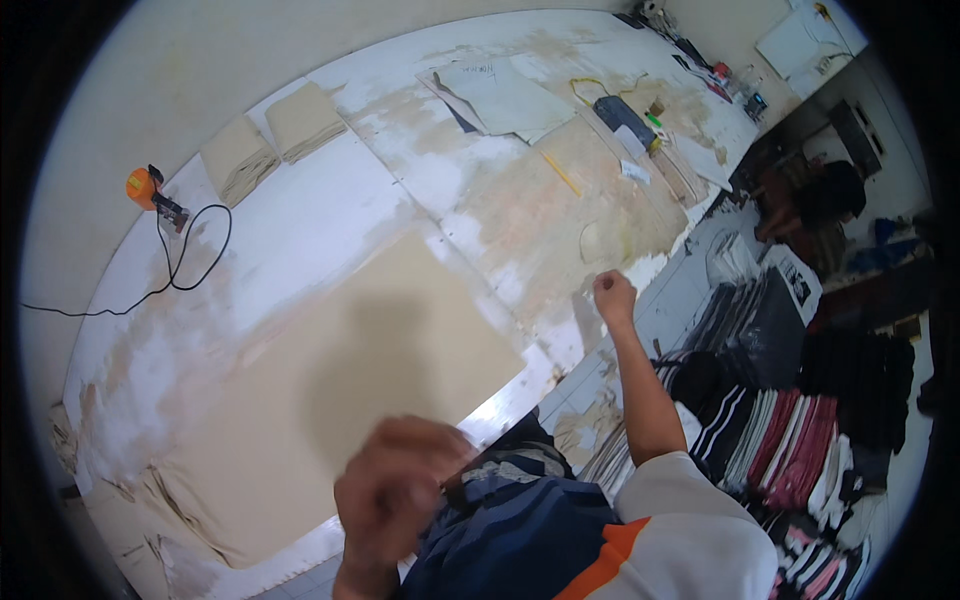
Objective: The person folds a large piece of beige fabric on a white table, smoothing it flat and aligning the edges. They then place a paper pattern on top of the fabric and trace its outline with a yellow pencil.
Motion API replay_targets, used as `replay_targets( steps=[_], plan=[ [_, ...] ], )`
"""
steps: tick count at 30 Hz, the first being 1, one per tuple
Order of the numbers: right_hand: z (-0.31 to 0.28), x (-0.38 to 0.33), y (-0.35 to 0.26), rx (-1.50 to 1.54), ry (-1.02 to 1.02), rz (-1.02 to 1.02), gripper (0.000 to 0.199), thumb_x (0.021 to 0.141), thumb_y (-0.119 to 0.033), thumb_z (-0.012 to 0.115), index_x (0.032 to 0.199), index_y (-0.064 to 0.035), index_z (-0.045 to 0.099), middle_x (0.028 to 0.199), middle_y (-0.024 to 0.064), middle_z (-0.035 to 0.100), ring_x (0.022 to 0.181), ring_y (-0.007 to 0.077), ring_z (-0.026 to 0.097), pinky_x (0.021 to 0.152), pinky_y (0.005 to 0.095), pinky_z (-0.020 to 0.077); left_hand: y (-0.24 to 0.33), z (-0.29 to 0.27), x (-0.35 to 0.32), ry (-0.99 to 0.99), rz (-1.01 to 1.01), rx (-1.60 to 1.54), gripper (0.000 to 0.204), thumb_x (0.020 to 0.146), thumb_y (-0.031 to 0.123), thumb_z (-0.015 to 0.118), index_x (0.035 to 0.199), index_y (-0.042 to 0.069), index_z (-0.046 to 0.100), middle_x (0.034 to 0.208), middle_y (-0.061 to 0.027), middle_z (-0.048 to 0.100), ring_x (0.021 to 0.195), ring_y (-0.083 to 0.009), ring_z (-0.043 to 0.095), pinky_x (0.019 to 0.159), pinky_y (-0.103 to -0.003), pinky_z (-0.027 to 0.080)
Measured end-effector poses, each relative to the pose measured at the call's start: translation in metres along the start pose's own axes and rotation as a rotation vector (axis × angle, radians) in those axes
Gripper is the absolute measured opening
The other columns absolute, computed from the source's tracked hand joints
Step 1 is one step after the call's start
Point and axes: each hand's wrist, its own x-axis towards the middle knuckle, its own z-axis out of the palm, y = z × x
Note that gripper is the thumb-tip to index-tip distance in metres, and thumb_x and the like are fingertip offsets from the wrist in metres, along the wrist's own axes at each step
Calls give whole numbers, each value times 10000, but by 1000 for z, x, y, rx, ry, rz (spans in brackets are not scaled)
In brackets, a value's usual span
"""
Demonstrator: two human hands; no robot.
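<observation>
I see a big beige sheet of fabric (pixel 330 400) lying flat on the long white cutting table (pixel 300 220), its near end reaching the table's near edge. My left hand (pixel 400 495) is blurred just above that near edge, fingers curled; whether it pinches the sheet I cannot tell. My right hand (pixel 612 297) is closed into a fist at the table's right edge, apart from the sheet, and I see nothing in it. The sheet looks already spread, with no cutting begun as far as I can judge. Two stacks of folded beige pieces (pixel 270 135) sit near the far left edge, beside an orange power tool (pixel 148 190) with its black cord. No container shows; folded garments (pixel 790 440) pile on the floor to the right.
</observation>
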Motion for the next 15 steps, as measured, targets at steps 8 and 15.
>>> replay_targets(
  steps=[8, 15],
  plan=[
    [-31, 269, 122, -451, 33, -134, 695, 819, -202, 782, 1430, -27, 504, 1411, 294, 523, 1326, 472, 488, 1072, 521, 465, -27, 200, 154, -245, 346, -399, 118, 1028, 207, 653, 1134, 157, 668, 1099, -175, 686, 839, -261, 629, 749, -403, 542],
    [-79, 413, 234, -646, -103, -62, 1111, 724, -596, 824, 1570, -38, 370, 1517, 332, 458, 1410, 474, 456, 1182, 491, 385, -109, 266, 231, -69, 486, -320, 96, 1002, 128, 674, 1098, 136, 676, 985, -176, 700, 718, -236, 609, 679, -351, 528]
  ],
)
